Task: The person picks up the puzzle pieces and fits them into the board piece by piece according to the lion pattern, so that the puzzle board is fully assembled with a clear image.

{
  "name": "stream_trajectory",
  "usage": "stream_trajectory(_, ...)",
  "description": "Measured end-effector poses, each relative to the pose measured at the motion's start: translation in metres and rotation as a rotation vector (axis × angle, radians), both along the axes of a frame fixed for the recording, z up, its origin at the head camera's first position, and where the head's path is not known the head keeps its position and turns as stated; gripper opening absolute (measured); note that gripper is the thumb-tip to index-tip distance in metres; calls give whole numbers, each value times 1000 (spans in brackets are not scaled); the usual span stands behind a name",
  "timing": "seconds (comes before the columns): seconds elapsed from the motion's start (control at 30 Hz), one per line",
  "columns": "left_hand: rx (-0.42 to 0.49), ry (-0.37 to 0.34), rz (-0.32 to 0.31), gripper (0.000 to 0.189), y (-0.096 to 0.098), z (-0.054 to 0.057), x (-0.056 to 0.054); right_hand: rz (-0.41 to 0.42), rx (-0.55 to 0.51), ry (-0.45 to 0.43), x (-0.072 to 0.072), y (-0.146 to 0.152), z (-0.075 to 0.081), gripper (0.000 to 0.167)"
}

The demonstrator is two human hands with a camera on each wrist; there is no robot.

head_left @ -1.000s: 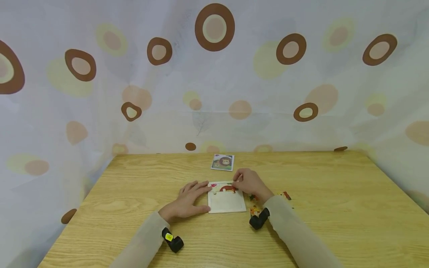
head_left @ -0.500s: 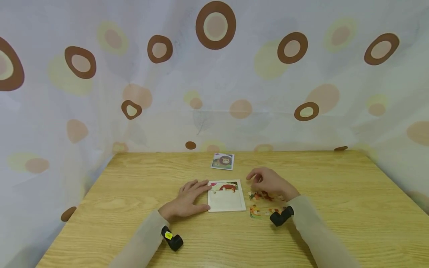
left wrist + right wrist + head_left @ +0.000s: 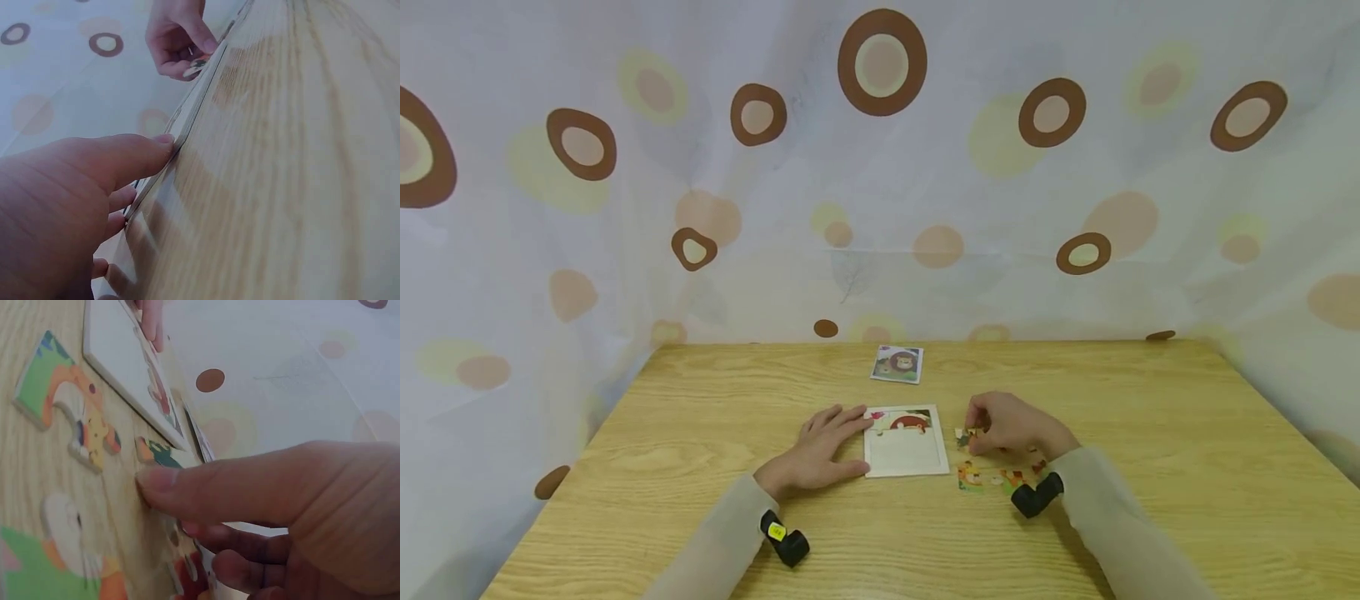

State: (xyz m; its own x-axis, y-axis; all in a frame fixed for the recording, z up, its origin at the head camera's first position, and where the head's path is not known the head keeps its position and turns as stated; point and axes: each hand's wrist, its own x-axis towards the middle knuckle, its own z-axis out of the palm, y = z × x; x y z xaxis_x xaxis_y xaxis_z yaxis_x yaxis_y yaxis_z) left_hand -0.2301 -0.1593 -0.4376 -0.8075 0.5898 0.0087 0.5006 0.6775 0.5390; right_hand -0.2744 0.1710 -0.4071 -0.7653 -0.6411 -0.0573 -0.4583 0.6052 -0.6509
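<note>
My left hand (image 3: pixel 820 450) lies at the left side of a white puzzle tray (image 3: pixel 945 458), fingers extended. Its thumb and fingertips touch the tray's edge. Joined puzzle pieces (image 3: pixel 910 422) with a red-brown shape fill the tray's upper row; its lower part is bare. To the right, my right hand (image 3: pixel 1015 425) bends over loose pieces, thumb and fingers pinching a small puzzle piece (image 3: pixel 199 64), which looks lifted off the table in the left wrist view. Fingers hide much of it. An orange and green puzzle piece (image 3: pixel 62 394) lies near the thumb in the right wrist view.
Several loose puzzle pieces (image 3: pixel 1015 479) lie right of the tray, some under the right hand and wrist. Behind the tray is a lion picture card (image 3: pixel 897 365). A patterned cloth (image 3: pixel 880 192) hangs behind the wooden table (image 3: pixel 775 375).
My right hand has left the tray's upper right corner, moved right, then come down to the loose pieces and pinched one. The left hand stays on the tray's edge.
</note>
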Motion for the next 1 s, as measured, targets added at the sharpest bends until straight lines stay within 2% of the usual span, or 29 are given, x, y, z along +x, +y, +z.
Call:
stream_trajectory(0.23,-2,1,9,63,-2,-2,2,14,-55,-17,1,-10,1,10)
stream_trajectory(0.57,3,2,18,62,0,-3,0,-24,-140,52,-5,-26,-2,5)
stream_trajectory(0.73,7,4,10,63,0,-3,1,-45,-134,97,-3,-30,-2,5)
stream_trajectory(0.87,9,11,6,62,0,-2,0,-52,-170,73,-1,-34,1,6)
stream_trajectory(1.0,0,7,14,62,0,-2,-1,-19,-243,-22,0,-44,-3,7)
